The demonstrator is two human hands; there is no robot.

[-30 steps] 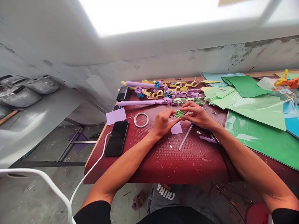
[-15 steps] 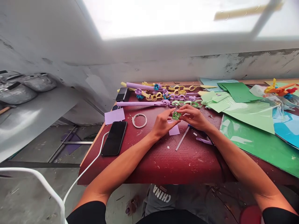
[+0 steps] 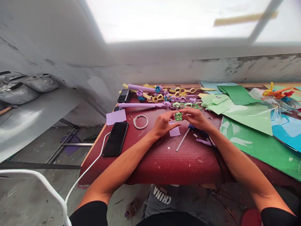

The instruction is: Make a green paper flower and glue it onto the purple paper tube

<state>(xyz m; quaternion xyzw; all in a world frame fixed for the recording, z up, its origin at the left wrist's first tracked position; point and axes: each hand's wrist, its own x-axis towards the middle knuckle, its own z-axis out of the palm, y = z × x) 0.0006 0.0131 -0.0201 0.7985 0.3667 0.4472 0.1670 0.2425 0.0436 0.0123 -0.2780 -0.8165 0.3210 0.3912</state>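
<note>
A small green rolled-paper flower point(image 3: 178, 116) is pinched between both my hands above the dark red table point(image 3: 164, 163). My left hand point(image 3: 162, 123) grips it from the left with thumb and fingertips. My right hand point(image 3: 195, 118) closes on it from the right. Under the hands lie a small purple paper square point(image 3: 174, 131) and a thin pale stick point(image 3: 182, 139). Just beyond them run paper chains point(image 3: 175, 98) in yellow, purple and green, with rolled purple tubes point(image 3: 141, 105).
A black phone point(image 3: 115, 138) on a white cable point(image 3: 87, 171) lies at the left, beside a white ring point(image 3: 140, 121) and a purple sheet point(image 3: 116, 116). Green and blue paper sheets point(image 3: 254, 131) cover the right side. A wall rises behind the table.
Both hands stay closed on the green flower and shift only slightly as they work it. The camera view has drifted a little, nothing else on the table has moved.
</note>
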